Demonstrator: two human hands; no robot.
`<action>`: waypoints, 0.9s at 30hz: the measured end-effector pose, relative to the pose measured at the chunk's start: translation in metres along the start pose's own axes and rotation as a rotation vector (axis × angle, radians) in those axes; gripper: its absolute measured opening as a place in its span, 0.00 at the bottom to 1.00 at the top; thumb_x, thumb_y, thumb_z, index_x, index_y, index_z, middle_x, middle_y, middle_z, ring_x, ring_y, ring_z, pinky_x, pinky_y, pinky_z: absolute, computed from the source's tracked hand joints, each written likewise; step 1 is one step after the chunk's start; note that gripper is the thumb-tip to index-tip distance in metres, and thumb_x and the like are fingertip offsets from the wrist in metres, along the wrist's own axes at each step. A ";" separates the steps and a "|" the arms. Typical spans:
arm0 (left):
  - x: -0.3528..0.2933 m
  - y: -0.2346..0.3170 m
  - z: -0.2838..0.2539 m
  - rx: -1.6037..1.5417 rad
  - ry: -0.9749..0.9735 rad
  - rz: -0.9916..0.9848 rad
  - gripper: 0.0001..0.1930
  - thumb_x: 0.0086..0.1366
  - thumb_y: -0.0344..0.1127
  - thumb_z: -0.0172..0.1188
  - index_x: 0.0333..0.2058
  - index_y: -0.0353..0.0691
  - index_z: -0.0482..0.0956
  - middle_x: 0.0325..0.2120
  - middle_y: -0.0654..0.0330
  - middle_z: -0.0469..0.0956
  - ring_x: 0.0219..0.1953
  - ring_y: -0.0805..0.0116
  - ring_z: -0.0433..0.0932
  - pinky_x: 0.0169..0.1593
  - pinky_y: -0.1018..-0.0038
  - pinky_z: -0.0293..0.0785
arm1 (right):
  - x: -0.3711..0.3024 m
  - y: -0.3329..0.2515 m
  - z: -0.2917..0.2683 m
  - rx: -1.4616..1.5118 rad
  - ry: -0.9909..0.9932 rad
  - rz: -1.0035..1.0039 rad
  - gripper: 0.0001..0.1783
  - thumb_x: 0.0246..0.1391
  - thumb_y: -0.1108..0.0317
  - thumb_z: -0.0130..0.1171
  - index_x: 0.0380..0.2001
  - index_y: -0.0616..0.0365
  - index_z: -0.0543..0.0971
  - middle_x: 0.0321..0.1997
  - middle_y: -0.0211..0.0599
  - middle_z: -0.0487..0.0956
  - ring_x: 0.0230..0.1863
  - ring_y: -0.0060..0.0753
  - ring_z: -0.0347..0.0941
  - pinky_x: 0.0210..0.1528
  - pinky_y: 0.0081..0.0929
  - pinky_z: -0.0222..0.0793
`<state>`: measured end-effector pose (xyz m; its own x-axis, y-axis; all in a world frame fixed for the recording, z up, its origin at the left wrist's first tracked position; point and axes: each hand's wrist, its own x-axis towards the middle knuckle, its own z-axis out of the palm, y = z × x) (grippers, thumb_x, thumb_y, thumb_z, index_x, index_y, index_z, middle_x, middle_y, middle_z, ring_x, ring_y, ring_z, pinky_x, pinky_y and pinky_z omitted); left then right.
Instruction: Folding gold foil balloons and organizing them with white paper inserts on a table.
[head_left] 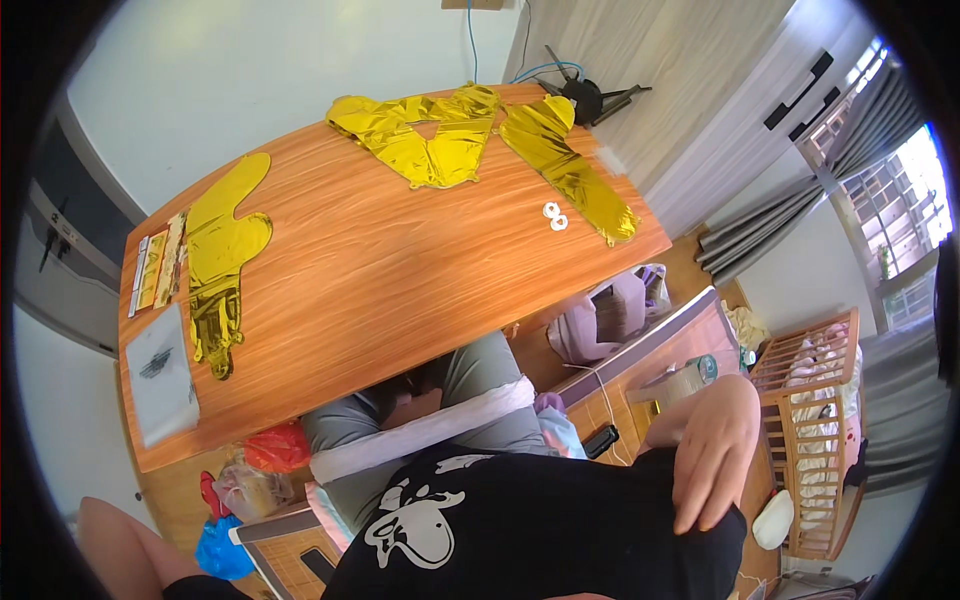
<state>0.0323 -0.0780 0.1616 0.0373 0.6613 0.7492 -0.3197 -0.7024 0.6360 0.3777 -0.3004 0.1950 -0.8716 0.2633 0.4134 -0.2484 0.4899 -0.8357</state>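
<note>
My right hand is bent back toward my body on the right. Its fingers are stretched out close together, and their tips rest on my black shirt. I see nothing held in it. Of my left side only the bent bare arm shows at the lower left; the hand is out of the picture. On the wooden table lie flat, uninflated gold foil balloons: one at the left, one with a hole at the far middle, and one at the far right. Two small white rings lie near the right one.
A printed packet and a translucent sheet or bag with a dark patch lie at the table's left end. A black tripod-like device stands at the far right corner. Plastic bags sit below left. A wooden crib stands right.
</note>
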 end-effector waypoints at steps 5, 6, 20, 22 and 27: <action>0.000 -0.004 0.004 0.069 0.018 -0.037 0.18 0.70 0.39 0.55 0.55 0.42 0.76 0.54 0.50 0.76 0.58 0.55 0.72 0.67 0.56 0.61 | -0.017 0.000 -0.001 0.011 -0.260 0.158 0.19 0.69 0.62 0.59 0.53 0.69 0.78 0.59 0.55 0.77 0.46 0.44 0.82 0.45 0.30 0.80; 0.000 -0.005 0.004 0.083 0.022 -0.043 0.18 0.70 0.39 0.55 0.55 0.42 0.76 0.54 0.50 0.76 0.58 0.55 0.72 0.66 0.57 0.62 | -0.015 0.000 0.001 0.007 -0.259 0.159 0.19 0.69 0.62 0.59 0.53 0.69 0.78 0.59 0.55 0.77 0.46 0.44 0.82 0.45 0.30 0.80; 0.007 -0.020 0.004 0.297 0.078 -0.128 0.17 0.69 0.37 0.54 0.54 0.40 0.76 0.55 0.50 0.76 0.57 0.59 0.74 0.63 0.60 0.67 | -0.008 0.014 0.001 0.011 0.044 -0.051 0.20 0.69 0.59 0.60 0.54 0.66 0.78 0.55 0.48 0.78 0.45 0.41 0.81 0.42 0.34 0.78; 0.009 -0.016 -0.001 0.354 0.071 -0.136 0.17 0.68 0.37 0.54 0.54 0.40 0.76 0.55 0.51 0.76 0.56 0.60 0.74 0.63 0.61 0.68 | -0.019 0.018 -0.001 0.033 0.010 0.030 0.17 0.68 0.58 0.62 0.47 0.62 0.80 0.48 0.42 0.80 0.41 0.40 0.80 0.38 0.36 0.76; 0.018 -0.030 0.009 0.434 0.076 -0.121 0.17 0.68 0.36 0.54 0.53 0.40 0.76 0.55 0.51 0.76 0.56 0.61 0.75 0.62 0.62 0.70 | -0.042 0.045 -0.029 0.128 -0.045 0.057 0.14 0.62 0.58 0.69 0.35 0.59 0.82 0.35 0.34 0.80 0.34 0.43 0.78 0.35 0.41 0.72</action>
<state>0.0511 -0.0476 0.1577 -0.0247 0.7512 0.6596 0.1096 -0.6538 0.7487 0.4151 -0.2657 0.1507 -0.9030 0.2491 0.3501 -0.2476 0.3642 -0.8978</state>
